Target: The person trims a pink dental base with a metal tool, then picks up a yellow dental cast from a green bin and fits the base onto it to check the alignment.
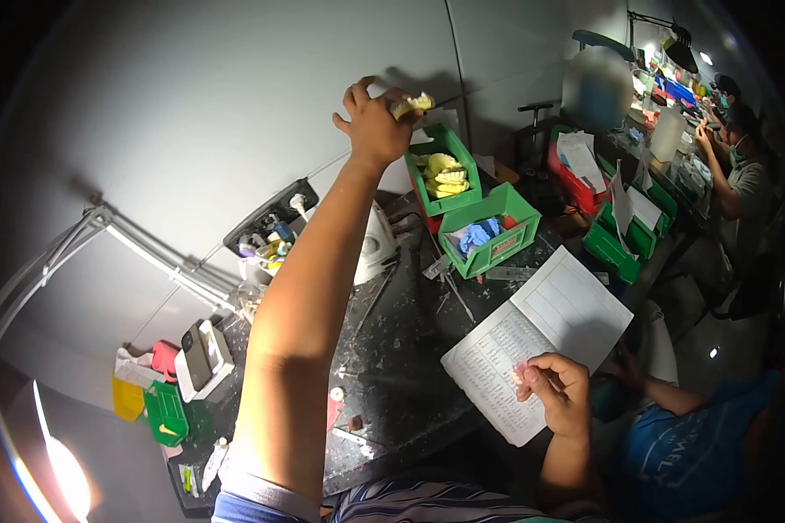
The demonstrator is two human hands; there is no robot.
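My left hand [377, 124] reaches up beside the wall, fingers closed on a yellow dental cast [414, 105] with a toothed edge. Just below it, a green bin [458, 206] contains several more yellow dental casts [446, 177]. Lower right, my right hand [560, 392] pinches a small pink and whitish piece [522, 376] that resembles a denture; the fingers partly cover it. Under that hand lies an open notebook [576, 301] with handwritten rows on one page.
Another green bin [515, 247] holds a crumpled blue item. A phone [197, 356] leans in a white holder at left, near a lamp arm [148, 253]. A person in a blue shirt [698, 444] sits close at right; other people work at a farther bench.
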